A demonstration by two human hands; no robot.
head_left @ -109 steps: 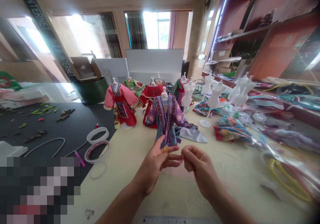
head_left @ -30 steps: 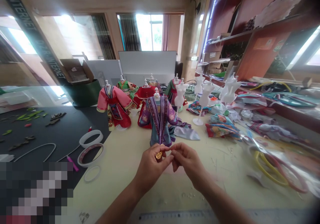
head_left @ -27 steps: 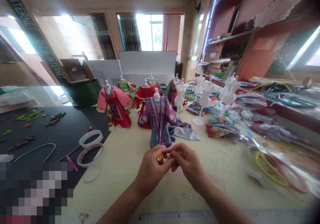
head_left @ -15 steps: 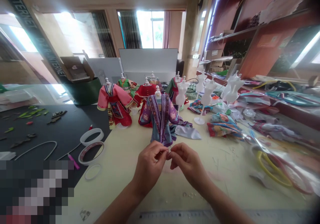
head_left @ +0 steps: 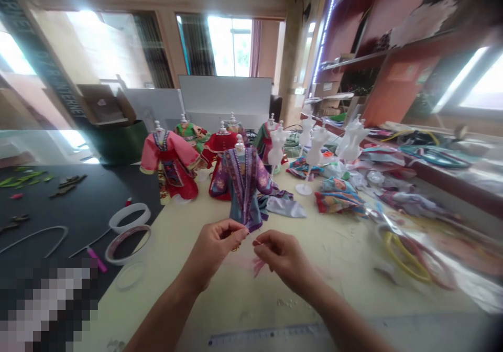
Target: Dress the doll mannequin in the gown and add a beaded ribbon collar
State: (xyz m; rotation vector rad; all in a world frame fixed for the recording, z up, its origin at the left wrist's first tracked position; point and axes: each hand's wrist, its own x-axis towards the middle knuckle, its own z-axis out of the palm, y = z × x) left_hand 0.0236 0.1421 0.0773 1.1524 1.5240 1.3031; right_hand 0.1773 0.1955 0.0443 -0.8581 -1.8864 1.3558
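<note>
My left hand [head_left: 214, 252] is closed in a pinch at the middle of the table. A tiny gold-coloured bit [head_left: 236, 249] shows under its fingertips, too small to name. Just to the right, my right hand [head_left: 285, 255] is also pinched, with a small pink tassel [head_left: 258, 266] hanging from its fingers. A narrow gap separates the two hands. Right behind them stands a small mannequin in a purple and blue robe [head_left: 245, 184]. Several tiny beads [head_left: 291, 303] lie on the table nearer to me, beyond a clear ruler [head_left: 243, 337].
Tape rolls [head_left: 129, 244] and a magenta pen [head_left: 97, 260] lie at left. Dressed mannequins, one in a pink robe [head_left: 173, 166], and bare white mannequins [head_left: 315, 147] stand behind. Scissors [head_left: 408, 257] and fabric pieces [head_left: 340, 197] are on the right.
My hands, which were touching at the fingertips, have moved apart. The pink tassel now shows under my right fingers. The view has turned slightly right.
</note>
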